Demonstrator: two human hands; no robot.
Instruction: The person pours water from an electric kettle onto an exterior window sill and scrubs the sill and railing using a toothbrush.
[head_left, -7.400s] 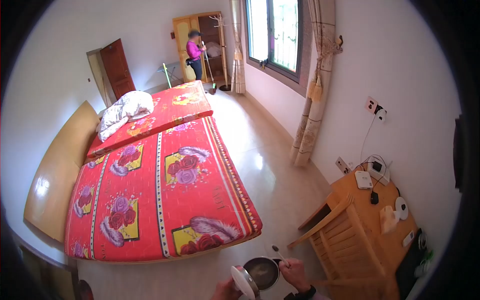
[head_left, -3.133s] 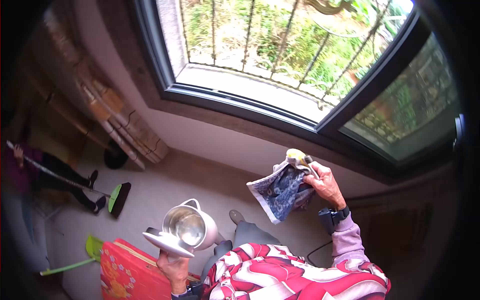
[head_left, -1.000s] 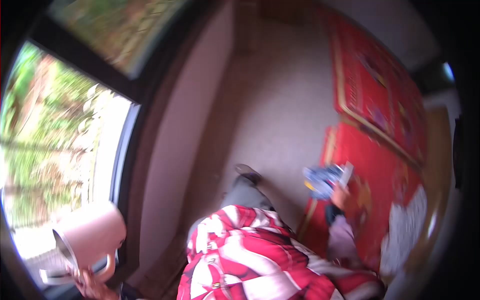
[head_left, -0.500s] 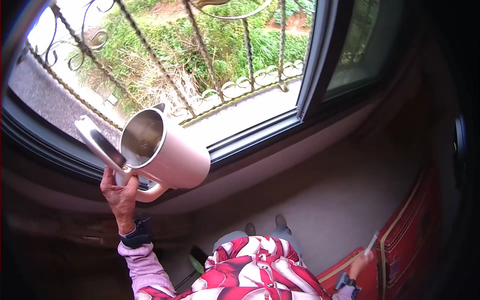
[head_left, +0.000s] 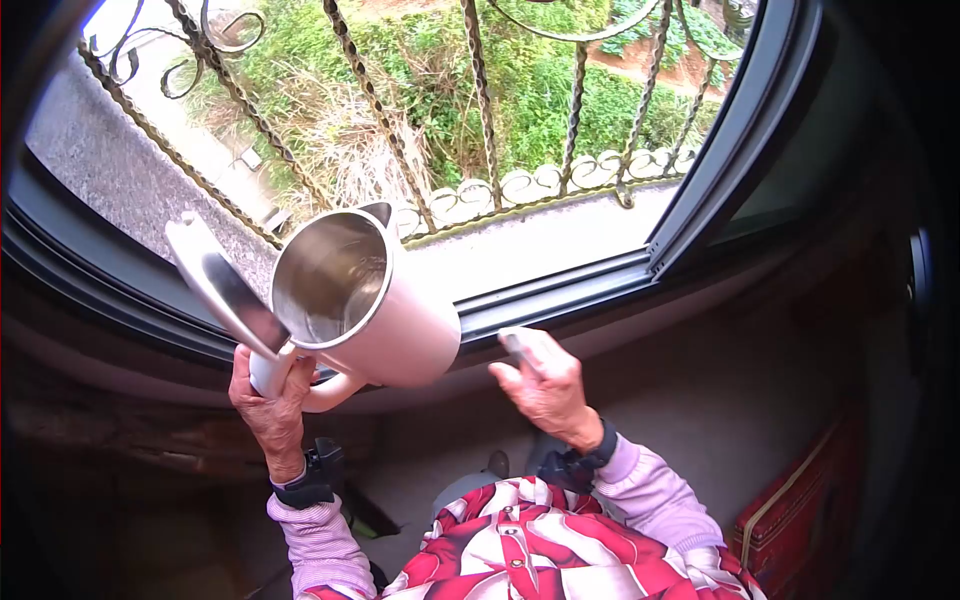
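Left hand clasps kettle, mouth tipped toward ten o'clock; slipping grip could knock it on window frame. Right hand, kettle's four o'clock, half-curled; cannot tell if pinching.

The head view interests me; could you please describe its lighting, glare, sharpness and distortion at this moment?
Head view: the outer ledge glares almost white, while the floor sits in deep shadow; head view: the window frame bows and the picture's edges go dark, as through a wide lens; head view: the pink jug and left hand look fairly sharp.
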